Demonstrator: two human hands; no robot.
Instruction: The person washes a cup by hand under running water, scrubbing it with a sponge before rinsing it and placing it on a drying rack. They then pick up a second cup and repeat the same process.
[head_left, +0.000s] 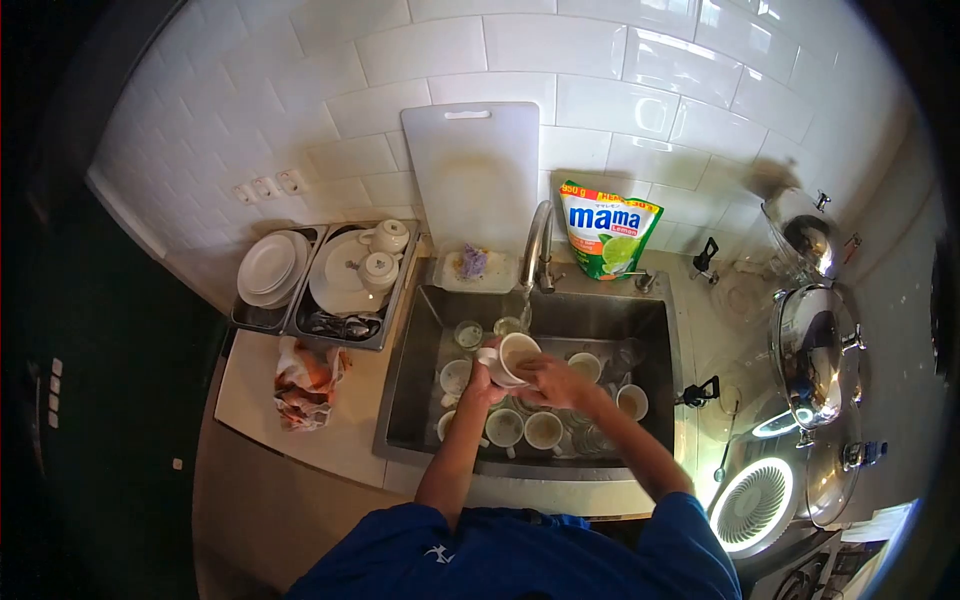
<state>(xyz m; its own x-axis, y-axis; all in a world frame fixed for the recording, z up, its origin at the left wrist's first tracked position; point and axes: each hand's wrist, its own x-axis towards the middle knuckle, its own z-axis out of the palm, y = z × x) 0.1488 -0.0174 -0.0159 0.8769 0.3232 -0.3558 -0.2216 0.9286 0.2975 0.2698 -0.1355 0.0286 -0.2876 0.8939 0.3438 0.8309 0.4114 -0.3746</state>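
A white cup (pixel 519 350) is held between both hands over the sink (pixel 395 400), tilted, just below the faucet (pixel 542 240), from which water runs. My left hand (pixel 486 383) is closed on the cup's left side near its handle. My right hand (pixel 552 384) grips the cup's lower right side with bent fingers. Under and around the hands, several white cups stand in the sink, among them one cup (pixel 543 430) near the front and another cup (pixel 632 402) at the right. A clear glass (pixel 468 335) stands at the back left of the sink.
Left of the sink are metal trays (pixel 385 330) with plates, cups and cutlery, and a crumpled plastic bag (pixel 308 385). Behind stand a cutting board (pixel 475 190), a soap tray (pixel 455 285) and a detergent pouch (pixel 608 230). Shiny lidded pots (pixel 810 350) and a lit round fan (pixel 752 507) are at right.
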